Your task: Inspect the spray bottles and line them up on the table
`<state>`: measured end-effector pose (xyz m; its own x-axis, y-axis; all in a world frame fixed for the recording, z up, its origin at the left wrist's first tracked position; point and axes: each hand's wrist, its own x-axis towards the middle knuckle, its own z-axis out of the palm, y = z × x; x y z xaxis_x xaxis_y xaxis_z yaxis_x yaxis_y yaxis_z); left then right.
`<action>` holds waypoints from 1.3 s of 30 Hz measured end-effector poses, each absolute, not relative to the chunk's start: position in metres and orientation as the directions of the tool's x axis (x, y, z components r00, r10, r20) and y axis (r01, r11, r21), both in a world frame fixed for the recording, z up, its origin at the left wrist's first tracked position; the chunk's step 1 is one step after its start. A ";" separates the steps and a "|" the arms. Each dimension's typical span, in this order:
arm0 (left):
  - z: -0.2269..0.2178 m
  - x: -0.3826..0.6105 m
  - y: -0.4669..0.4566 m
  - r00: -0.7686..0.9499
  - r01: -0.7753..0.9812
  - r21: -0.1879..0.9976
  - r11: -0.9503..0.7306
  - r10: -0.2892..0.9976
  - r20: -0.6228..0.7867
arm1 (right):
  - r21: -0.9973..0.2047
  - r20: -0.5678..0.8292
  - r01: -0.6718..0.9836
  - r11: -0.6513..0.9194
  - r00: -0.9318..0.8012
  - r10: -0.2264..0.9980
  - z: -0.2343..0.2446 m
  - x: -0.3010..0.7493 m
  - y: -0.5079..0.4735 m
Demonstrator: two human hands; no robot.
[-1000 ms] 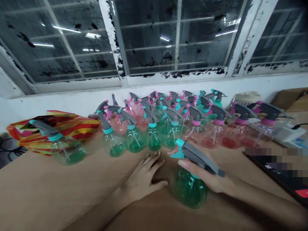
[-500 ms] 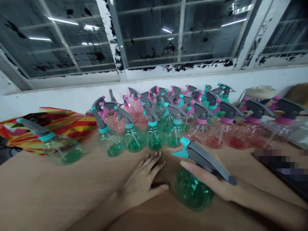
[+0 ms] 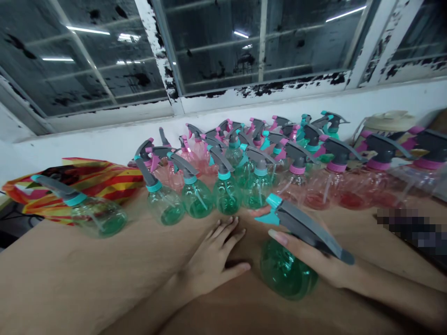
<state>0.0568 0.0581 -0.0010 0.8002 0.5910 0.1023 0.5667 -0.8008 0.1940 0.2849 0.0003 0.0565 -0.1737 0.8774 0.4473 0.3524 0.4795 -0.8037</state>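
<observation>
My right hand is wrapped round the neck of a green spray bottle with a grey trigger head and teal nozzle; the bottle stands on the brown table. Just to the left of it my left hand lies flat on the table, fingers stretched out, holding nothing. Beyond both hands stands a crowd of several green and pink spray bottles.
One green bottle stands apart at the left, in front of a red and yellow striped bag. A white wall and windows run behind the bottles. A cream lidded container sits at the back right; a dark flat object lies at the right.
The view has shifted a little, so everything sits slightly further right and lower. My hands and the held bottle keep the same pose.
</observation>
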 end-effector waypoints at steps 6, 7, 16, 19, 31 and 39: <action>0.000 0.058 0.058 0.804 0.570 0.161 -0.806 0.587 0.093 | -0.786 0.473 0.358 0.503 -0.176 0.863 0.052 0.287 0.001; 0.000 0.058 0.058 0.803 0.573 0.152 -0.806 0.588 0.094 | -0.784 0.476 0.355 0.509 -0.183 0.860 0.052 0.287 0.000; -0.004 0.057 0.059 0.795 0.581 0.154 -0.799 0.598 0.102 | -0.741 0.511 0.407 0.534 -0.176 0.842 0.049 0.289 -0.002; -0.002 0.057 0.059 0.797 0.581 0.142 -0.801 0.596 0.096 | -0.744 0.522 0.398 0.536 -0.154 0.839 0.050 0.288 -0.002; -0.001 0.058 0.058 0.800 0.580 0.122 -0.805 0.592 0.100 | -0.776 0.497 0.368 0.512 -0.142 0.856 0.056 0.287 -0.005; 0.001 0.059 0.057 0.788 0.604 0.120 -0.788 0.613 0.058 | -0.786 0.483 0.367 0.498 -0.140 0.865 0.063 0.284 -0.007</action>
